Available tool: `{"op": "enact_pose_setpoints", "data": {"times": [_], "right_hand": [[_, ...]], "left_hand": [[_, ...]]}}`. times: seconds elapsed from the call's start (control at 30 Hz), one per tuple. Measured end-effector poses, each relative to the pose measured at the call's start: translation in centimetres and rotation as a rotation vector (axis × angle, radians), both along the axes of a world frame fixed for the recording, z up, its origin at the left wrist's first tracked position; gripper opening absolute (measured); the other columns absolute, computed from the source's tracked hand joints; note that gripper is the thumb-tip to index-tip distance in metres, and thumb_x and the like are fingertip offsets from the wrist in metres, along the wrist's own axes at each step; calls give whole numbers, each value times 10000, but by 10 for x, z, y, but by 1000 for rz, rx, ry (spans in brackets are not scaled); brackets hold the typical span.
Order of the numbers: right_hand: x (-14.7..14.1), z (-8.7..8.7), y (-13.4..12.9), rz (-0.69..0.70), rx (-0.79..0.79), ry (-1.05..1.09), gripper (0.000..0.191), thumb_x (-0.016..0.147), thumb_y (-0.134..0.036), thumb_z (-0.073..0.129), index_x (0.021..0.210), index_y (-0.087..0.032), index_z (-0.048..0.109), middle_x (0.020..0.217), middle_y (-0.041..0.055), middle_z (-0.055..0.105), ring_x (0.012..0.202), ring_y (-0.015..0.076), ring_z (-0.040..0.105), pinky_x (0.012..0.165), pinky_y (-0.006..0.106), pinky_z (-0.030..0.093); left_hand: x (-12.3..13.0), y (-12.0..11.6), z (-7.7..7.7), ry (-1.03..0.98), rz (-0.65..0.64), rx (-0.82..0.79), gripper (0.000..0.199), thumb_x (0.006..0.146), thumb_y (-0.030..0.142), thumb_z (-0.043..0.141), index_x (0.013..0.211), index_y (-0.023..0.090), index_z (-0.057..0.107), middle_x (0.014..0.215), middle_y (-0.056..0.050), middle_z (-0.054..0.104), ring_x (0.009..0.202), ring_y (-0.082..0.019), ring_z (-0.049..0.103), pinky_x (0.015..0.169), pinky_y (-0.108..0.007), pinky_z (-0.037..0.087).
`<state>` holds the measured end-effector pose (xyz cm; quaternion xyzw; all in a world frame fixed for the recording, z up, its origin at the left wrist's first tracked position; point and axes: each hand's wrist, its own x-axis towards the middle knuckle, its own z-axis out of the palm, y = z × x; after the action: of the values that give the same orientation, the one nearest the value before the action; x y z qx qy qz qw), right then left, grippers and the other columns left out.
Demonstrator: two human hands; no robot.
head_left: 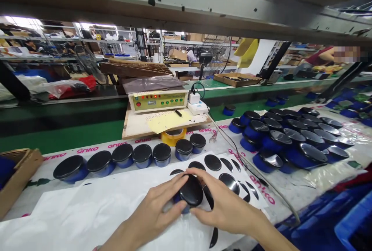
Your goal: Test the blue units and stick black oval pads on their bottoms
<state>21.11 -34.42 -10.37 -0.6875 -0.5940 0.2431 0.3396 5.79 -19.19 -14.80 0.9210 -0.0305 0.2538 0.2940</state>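
Between my hands is a short round blue piece with a glossy black disc top [191,191], tilted a little towards me over the white sheet [116,212]. From the left, my left hand [157,206] curls its fingers and thumb against its edge. On the opposite side my right hand [223,202] grips it the same way. Its lower part is mostly hidden by the fingers. Beside and behind my right hand, several flat black discs [213,162] and curved black slivers [252,190] lie on the sheet.
Several similar blue pieces [142,155] stand in a row behind the sheet. More blue pieces [293,136] crowd the right side. A control box [158,101] sits on a wooden board, and a cable [244,158] crosses the table. A cardboard box [21,181] stands left; a shelf beam [174,1] hangs overhead.
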Motion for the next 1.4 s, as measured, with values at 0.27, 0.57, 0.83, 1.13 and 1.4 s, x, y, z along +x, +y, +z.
{"op": "enact_pose_setpoints", "data": {"times": [0.27, 0.57, 0.83, 1.13, 1.4], "right_hand": [[0, -3, 3, -22, -6, 33, 680, 737, -214, 680, 1338, -249, 363, 1328, 36, 483, 1208, 180, 456, 1028, 275, 360], [12, -13, -7, -46, 15, 219, 500, 825, -130, 515, 1282, -265, 363, 1019, 23, 557, 942, 165, 551, 880, 321, 452], [18, -8, 19, 80, -133, -73, 404, 771, -73, 615, 1115, -223, 465, 1126, 37, 485, 1080, 197, 465, 917, 321, 401], [23, -4, 29, 201, -132, -203, 389, 759, -59, 653, 1073, -195, 467, 1081, 44, 499, 1011, 184, 509, 838, 275, 433], [19, 6, -5, 194, 103, -402, 194, 890, -16, 396, 853, -185, 485, 836, 38, 530, 777, 175, 477, 668, 292, 413]], "left_hand": [[-1, -9, 0, -271, 211, 441, 401, 762, 89, 467, 1151, 114, 561, 1075, -168, 677, 899, -156, 688, 706, -174, 559], [0, 1, 1, 113, 128, 106, 805, 702, 352, 721, 1385, 217, 318, 1339, -113, 514, 1176, -258, 542, 937, -356, 509], [4, 3, -4, 287, 385, -344, 812, 732, 227, 665, 1396, 325, 209, 1227, -18, 586, 1087, -204, 597, 911, -341, 510], [10, 5, 4, 255, 467, -476, 730, 688, 224, 638, 1323, 305, 287, 1092, -12, 626, 983, -200, 628, 857, -357, 516], [9, 0, 9, 254, 476, -612, 739, 708, 258, 669, 1327, 333, 270, 1204, -11, 582, 1111, -214, 564, 968, -404, 437]]}}
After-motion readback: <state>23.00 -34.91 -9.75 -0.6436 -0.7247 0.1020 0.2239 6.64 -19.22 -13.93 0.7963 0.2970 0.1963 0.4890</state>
